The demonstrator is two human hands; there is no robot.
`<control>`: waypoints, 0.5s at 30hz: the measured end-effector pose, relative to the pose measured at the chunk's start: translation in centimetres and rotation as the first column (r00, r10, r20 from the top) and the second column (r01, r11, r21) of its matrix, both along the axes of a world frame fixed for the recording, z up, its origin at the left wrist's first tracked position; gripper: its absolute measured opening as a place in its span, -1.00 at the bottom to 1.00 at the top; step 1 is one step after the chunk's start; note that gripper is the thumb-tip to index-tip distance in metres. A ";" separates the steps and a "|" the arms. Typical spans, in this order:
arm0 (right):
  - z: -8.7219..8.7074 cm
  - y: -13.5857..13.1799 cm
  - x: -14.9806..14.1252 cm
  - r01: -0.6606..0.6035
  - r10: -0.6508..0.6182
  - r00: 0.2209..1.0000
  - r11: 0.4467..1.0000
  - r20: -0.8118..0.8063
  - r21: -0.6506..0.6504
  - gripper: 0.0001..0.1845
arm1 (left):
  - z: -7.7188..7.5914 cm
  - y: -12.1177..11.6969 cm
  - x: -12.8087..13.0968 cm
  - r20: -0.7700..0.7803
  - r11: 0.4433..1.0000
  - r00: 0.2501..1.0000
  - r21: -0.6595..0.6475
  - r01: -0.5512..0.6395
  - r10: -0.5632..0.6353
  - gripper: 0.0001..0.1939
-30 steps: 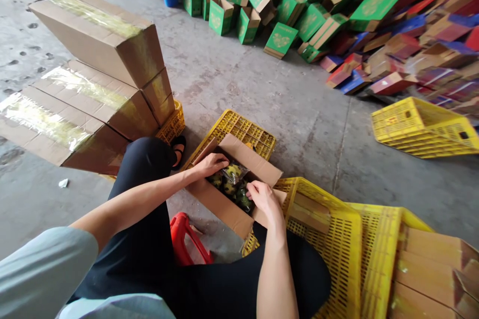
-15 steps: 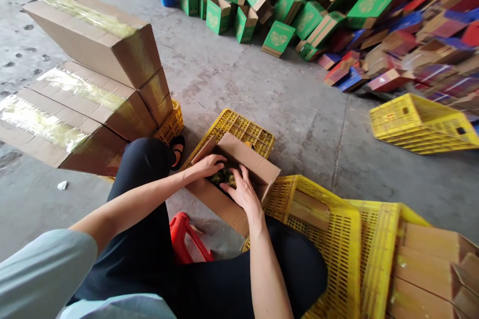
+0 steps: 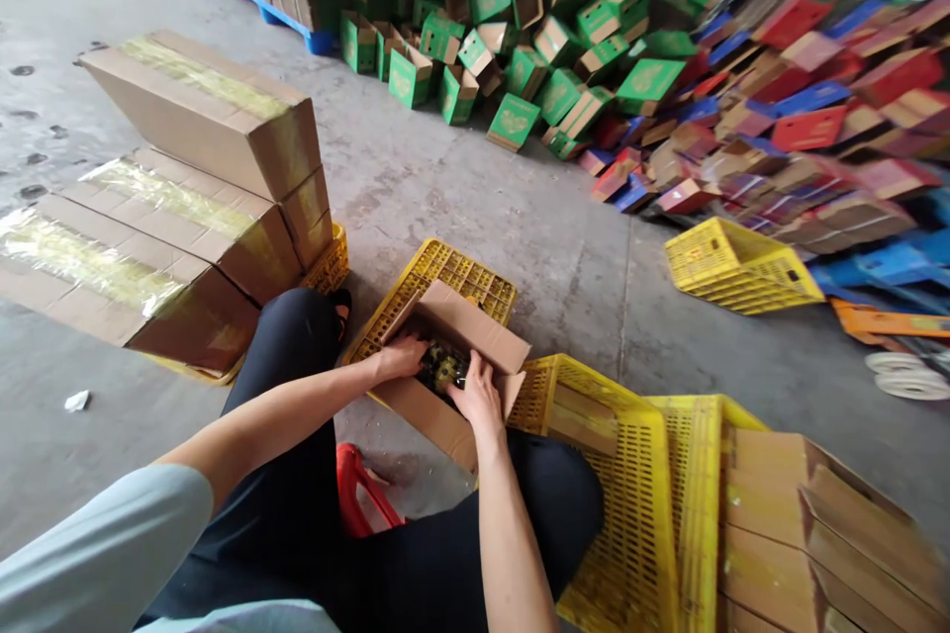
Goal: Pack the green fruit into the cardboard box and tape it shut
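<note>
An open cardboard box point(image 3: 479, 328) stands with its flaps up on an upturned yellow crate point(image 3: 452, 269) between my knees. Inside lies dark, shiny contents with yellow-green patches point(image 3: 447, 368), looking like something wrapped in plastic; the exact kind cannot be made out. My left hand point(image 3: 403, 357) reaches in over the left end, fingers stretched downward and partly hidden beside the contents. My right hand point(image 3: 477, 398) lies at the right end, thumb apart from the fingers, touching the edge of the contents. Neither hand is visibly closed round anything.
Taped cartons point(image 3: 200, 109) are stacked on a crate to my left. Yellow crates point(image 3: 630, 504) with flattened or folded cartons point(image 3: 772, 504) stand by my right knee. A red stool point(image 3: 356, 490) shows below me. Green boxes point(image 3: 515, 119), red-blue boxes point(image 3: 808, 127) and another yellow crate point(image 3: 734, 262) are ahead.
Both hands have sunk lower and moved apart to the two ends of the contents, so more of the contents shows. The view has turned slightly right and up.
</note>
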State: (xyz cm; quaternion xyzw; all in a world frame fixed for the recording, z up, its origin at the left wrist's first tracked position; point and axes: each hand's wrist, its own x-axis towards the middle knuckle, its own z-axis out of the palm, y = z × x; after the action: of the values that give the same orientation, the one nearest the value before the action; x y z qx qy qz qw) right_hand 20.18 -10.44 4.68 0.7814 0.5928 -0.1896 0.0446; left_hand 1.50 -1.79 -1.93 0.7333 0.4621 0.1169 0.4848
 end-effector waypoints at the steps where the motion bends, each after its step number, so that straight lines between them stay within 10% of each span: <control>1: -0.1 -0.3 -0.5 -0.001 0.001 1.000 1.000 0.022 -0.010 -0.14 | 0.4 -0.2 0.0 0.012 1.000 1.000 0.016 -0.005 0.005 -0.70; 8: -0.8 -4.0 -2.9 0.091 -0.103 0.992 0.985 0.079 0.147 -0.37 | 3.8 -4.1 -1.2 0.019 0.994 0.999 0.102 -0.050 0.049 -0.70; 15: -1.3 -8.1 -4.2 0.123 -0.137 0.990 0.954 0.033 0.272 -0.38 | 4.1 -9.5 -3.6 -0.167 0.984 0.974 0.123 -0.131 0.151 -0.61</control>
State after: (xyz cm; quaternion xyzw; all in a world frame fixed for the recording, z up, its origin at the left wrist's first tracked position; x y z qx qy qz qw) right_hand 15.98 -18.57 3.36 0.8222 0.5589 -0.0898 -0.0592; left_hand -2.09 -11.32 2.14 0.7319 0.5467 0.1117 0.3911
